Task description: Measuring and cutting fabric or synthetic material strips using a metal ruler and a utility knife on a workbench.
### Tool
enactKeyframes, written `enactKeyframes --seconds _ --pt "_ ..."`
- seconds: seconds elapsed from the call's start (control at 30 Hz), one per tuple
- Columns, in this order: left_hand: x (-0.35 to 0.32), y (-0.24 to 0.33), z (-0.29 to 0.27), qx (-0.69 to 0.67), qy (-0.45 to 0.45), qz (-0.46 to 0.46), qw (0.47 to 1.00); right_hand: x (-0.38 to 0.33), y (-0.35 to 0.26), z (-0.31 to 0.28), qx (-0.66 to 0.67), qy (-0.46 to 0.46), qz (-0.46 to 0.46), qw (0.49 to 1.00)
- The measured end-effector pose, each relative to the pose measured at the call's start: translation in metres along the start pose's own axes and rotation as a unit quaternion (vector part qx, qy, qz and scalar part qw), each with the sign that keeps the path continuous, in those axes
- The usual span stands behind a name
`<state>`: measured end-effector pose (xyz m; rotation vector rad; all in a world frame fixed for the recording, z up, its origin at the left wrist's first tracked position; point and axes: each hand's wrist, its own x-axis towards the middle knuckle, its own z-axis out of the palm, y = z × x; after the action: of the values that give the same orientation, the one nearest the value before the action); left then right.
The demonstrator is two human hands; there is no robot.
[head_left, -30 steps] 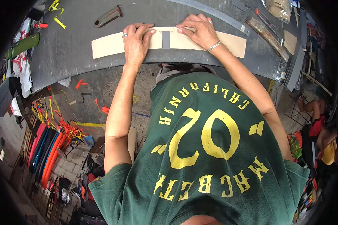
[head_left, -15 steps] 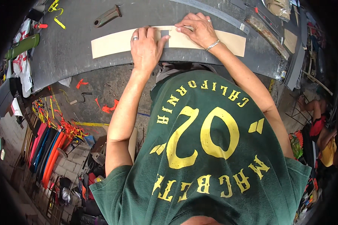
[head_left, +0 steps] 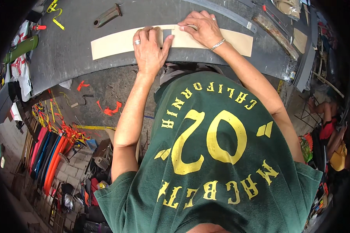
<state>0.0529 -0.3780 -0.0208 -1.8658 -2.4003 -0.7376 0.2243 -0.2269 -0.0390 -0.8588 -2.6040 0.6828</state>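
Note:
A long tan strip (head_left: 112,42) lies across the dark grey workbench (head_left: 77,58). My left hand (head_left: 149,50), with a ring on one finger, presses flat on the strip near its middle, next to a small dark grey piece (head_left: 167,34) lying across the strip. My right hand (head_left: 201,28), a bracelet at the wrist, rests on the strip just to the right, fingers curled at the strip's far edge; whether it holds a small tool is hidden.
A dark metal tool (head_left: 107,15) lies on the bench beyond the strip. A long metal ruler (head_left: 229,14) and a brown bar (head_left: 275,35) lie at the right. A green cylinder (head_left: 20,48) sits at the left. Orange scraps (head_left: 111,110) and coloured strips (head_left: 46,155) litter the floor.
My left hand has slid to the right along the strip, closer to my right hand and the dark piece. My right hand has stayed almost where it was.

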Motion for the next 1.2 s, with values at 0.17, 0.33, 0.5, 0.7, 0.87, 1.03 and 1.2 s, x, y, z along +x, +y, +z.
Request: enactKeyframes --seconds 0.17,0.33,0.5,0.7,0.87,1.03,1.2 --pt "0.000 -0.006 -0.002 -0.029 -0.040 -0.011 0.999 0.002 -0.008 -0.005 -0.029 -0.013 0.003 0.999" --pt "-0.001 0.005 -0.006 -0.007 -0.026 0.004 1.000 -0.003 -0.018 -0.003 -0.032 0.015 -0.020 0.999" --pt "-0.006 0.002 -0.001 0.007 -0.019 0.000 1.000 -0.004 -0.042 -0.001 -0.053 0.013 -0.123 0.991" --pt "-0.011 -0.002 0.005 -0.013 0.007 -0.014 1.000 -0.009 -0.058 0.000 -0.128 -0.062 -0.111 0.984" --pt "-0.008 0.002 -0.001 -0.018 -0.001 -0.017 1.000 -0.009 -0.064 -0.002 -0.139 -0.070 -0.101 0.983" --pt "0.012 -0.021 -0.039 -0.115 -0.076 -0.024 0.990 -0.007 -0.067 -0.006 -0.145 -0.081 -0.098 0.981" --pt "0.058 -0.139 -0.033 0.054 0.066 0.046 0.995 -0.006 -0.071 -0.010 -0.128 -0.088 -0.091 0.984"
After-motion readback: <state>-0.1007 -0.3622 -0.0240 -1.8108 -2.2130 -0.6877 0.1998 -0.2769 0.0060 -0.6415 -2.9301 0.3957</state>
